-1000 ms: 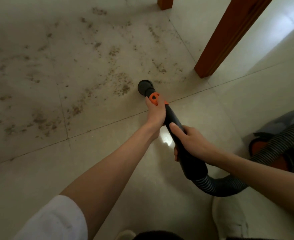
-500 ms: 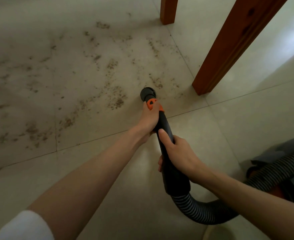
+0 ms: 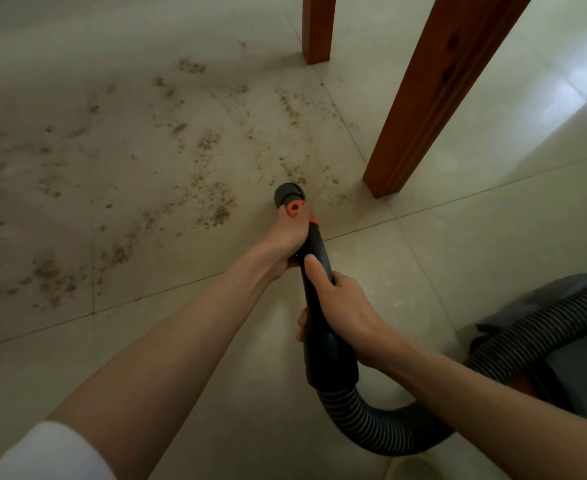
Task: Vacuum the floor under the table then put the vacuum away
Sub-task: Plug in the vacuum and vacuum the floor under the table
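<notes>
I hold a black vacuum wand [image 3: 316, 251] with an orange collar, pointed away from me and down at the tiled floor. Its round nozzle [image 3: 289, 194] sits at the floor among brown crumbs and dirt [image 3: 212, 206] scattered over the tiles. My left hand [image 3: 286, 237] grips the wand just behind the nozzle. My right hand [image 3: 340, 306] grips it lower, near the thick cuff. A ribbed grey hose [image 3: 382, 427] loops from the cuff to the vacuum body [image 3: 569, 362] at the right edge.
Two red-brown wooden table legs stand ahead: a near one [image 3: 430, 98] right of the nozzle, a far one [image 3: 318, 29] behind. Dirt patches spread to the left [image 3: 53, 271]. The tiles at the right [image 3: 510, 209] look free of crumbs.
The nozzle has moved rightward over the floor, away from the large crumb patch and closer to the near table leg. Both hands keep their grip.
</notes>
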Demonstrator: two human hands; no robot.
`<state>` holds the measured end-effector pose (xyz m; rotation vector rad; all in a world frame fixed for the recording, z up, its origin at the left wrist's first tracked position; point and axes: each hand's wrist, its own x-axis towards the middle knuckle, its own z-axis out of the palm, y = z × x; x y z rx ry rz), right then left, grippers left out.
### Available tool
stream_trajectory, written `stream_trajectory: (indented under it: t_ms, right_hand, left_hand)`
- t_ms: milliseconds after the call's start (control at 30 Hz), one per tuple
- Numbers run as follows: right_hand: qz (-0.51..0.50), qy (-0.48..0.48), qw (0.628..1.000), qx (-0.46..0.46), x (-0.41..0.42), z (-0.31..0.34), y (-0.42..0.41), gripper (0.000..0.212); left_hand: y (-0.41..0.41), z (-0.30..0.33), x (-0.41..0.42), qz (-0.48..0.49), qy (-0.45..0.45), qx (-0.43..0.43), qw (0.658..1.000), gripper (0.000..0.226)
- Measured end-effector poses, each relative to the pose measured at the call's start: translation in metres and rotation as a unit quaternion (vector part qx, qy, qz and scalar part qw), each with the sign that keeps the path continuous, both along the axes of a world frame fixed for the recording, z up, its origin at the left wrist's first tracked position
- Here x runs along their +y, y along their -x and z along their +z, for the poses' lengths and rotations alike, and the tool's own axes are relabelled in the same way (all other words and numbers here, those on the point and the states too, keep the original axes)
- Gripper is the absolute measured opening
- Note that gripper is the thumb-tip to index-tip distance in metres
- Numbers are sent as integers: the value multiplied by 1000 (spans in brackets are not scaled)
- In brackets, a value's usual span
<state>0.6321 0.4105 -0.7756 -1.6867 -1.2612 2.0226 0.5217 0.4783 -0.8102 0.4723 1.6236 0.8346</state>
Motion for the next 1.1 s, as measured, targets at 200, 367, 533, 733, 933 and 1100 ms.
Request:
stream_trajectory:
  t_ms: [200,367,533,733,933,1100]
  right_hand:
    - [-34,4,999,-3,4,3,-15,41]
    - [-46,-16,998,-35,6,2,-27,43]
    - [-62,-18,997,-40,10,4,-37,43]
    - [-78,-22,995,-57,12,7,-43,41]
    - [-92,-9,994,-62,13,11,-47,41]
    - [-59,-1,997,-48,12,12,-45,46]
  left_hand:
    - [-20,1,13,-51,-8,0,999,15]
    - [-37,2,15,-44,-7,-34,998,16]
    - [-51,1,24,-51,-15,-44,998,19]
    - [-60,0,30,-65,-11,-57,996,26]
    - [-70,-1,31,-61,-10,-78,995,35]
    - [-58,-4,27,-48,-12,-44,998,44]
